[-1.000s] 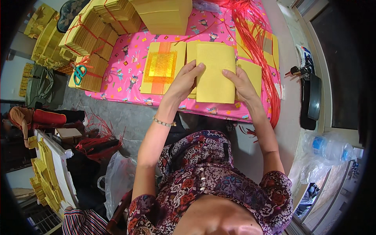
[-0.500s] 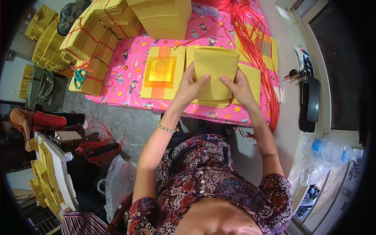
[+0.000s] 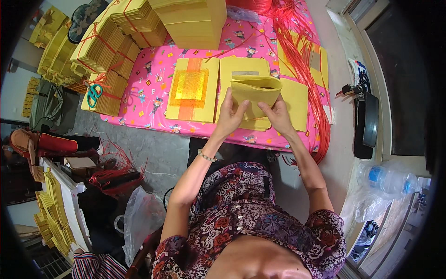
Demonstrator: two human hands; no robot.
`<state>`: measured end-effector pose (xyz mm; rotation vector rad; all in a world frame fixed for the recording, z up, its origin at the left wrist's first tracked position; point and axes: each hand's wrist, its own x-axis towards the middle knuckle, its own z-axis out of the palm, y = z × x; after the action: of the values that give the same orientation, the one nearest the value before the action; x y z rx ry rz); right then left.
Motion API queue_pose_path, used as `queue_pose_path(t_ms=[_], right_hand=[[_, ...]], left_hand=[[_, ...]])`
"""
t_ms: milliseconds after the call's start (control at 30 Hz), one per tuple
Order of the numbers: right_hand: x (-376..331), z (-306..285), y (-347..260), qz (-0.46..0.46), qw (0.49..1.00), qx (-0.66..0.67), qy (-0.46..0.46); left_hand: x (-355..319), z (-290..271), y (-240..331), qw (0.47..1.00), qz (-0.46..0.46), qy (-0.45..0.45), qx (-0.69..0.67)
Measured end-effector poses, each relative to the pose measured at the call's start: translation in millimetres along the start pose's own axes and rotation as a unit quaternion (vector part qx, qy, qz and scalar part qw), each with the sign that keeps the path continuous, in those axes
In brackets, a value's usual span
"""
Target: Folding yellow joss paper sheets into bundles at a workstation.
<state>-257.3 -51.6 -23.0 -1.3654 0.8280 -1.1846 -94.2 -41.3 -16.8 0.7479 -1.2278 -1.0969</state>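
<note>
Both my hands hold a folded sheaf of yellow paper [image 3: 254, 96] upright over the table's near side. Its top edges bow apart, leaving a dark gap between the layers. My left hand [image 3: 231, 115] grips the left side, thumb on the near face and fingers behind it. My right hand [image 3: 278, 115] grips the right side in the same way. Partly hidden behind the sheaf lies a stack of yellow paper with a silver-grey patch [image 3: 245, 73]. To its left is yellow paper with a gold foil square [image 3: 189, 85]. More yellow paper [image 3: 297, 100] lies to the right.
The table has a pink patterned cover [image 3: 144, 114]. Red plastic strands [image 3: 312, 102] run down its right side. Tied yellow paper bundles [image 3: 100, 46] and a tall paper stack [image 3: 193, 25] stand at the back left. Green-handled scissors [image 3: 95, 93] rest against a bundle. A striped sleeve [image 3: 100, 266] shows lower left.
My hands have drawn the sheaf slightly lower and tipped it, so its top now gapes. The silver-grey patch behind it has come into view.
</note>
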Motion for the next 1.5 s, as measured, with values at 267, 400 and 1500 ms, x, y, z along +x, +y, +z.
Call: queue_pose_path(t_ms=[267, 400, 1500], right_hand=[[1, -2, -3, -0.007, 1.000, -0.009, 0.011], [0, 1, -1, -0.014, 1.000, 0.013, 0.023], [29, 5, -39, 0.149, 0.986, 0.059, 0.054]], left_hand=[[-4, 0, -4, 1.000, -0.012, -0.012, 0.017], [-5, 1, -4, 0.999, 0.010, 0.005, 0.039], [27, -7, 24, 0.957, -0.278, -0.020, -0.081]])
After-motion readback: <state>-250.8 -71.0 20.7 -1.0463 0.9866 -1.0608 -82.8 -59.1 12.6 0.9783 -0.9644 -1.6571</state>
